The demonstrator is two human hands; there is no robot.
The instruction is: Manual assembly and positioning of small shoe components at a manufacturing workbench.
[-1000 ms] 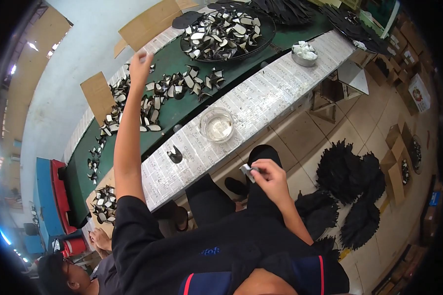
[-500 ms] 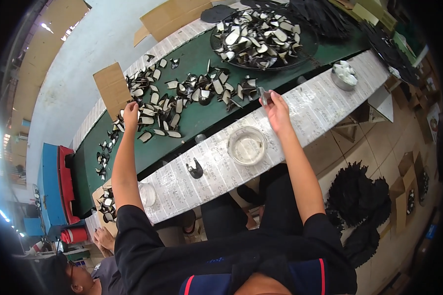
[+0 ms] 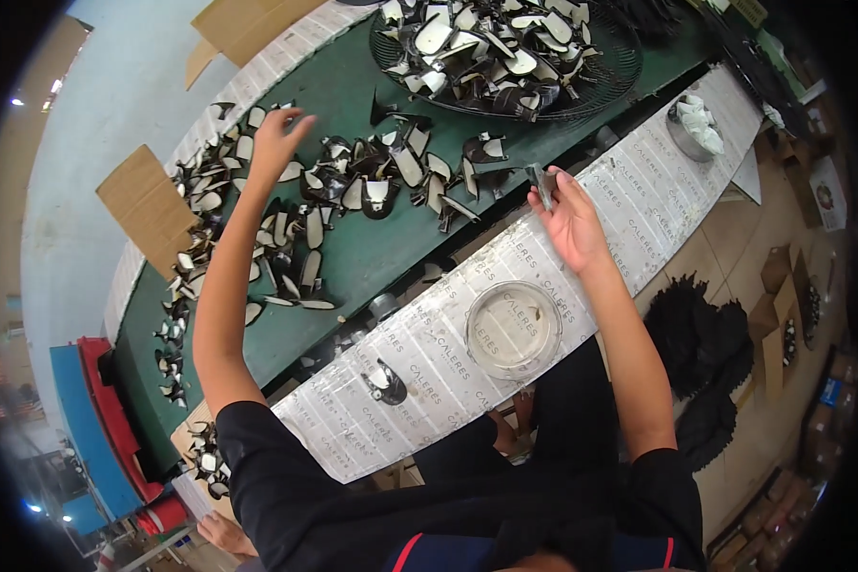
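My left hand (image 3: 278,143) is raised over the far left part of a loose spread of glossy black shoe heels (image 3: 353,176) with flat cream faces. Its fingers are a little apart, and I see nothing between them. At the front edge of the green belt, my right hand (image 3: 572,221) pinches a small, thin grey piece (image 3: 542,187) that looks translucent; its exact kind does not show. A round clear dish (image 3: 512,372) lies on the paper-covered ledge below that hand. To the left of the dish, one single black heel (image 3: 385,383) rests on the ledge.
A wire basket (image 3: 629,71) heaped with heels stands on the green belt (image 3: 353,272). Brown cardboard (image 3: 148,210) leans by the spread's left side. A metal bowl (image 3: 696,129) with white contents sits at the ledge's right end. Another person's hand (image 3: 224,534) shows at lower left.
My left hand has left the cardboard's edge and moved up and right over the heels, its fingers parting. The right hand still holds the grey piece. The whole view has shifted and come closer.
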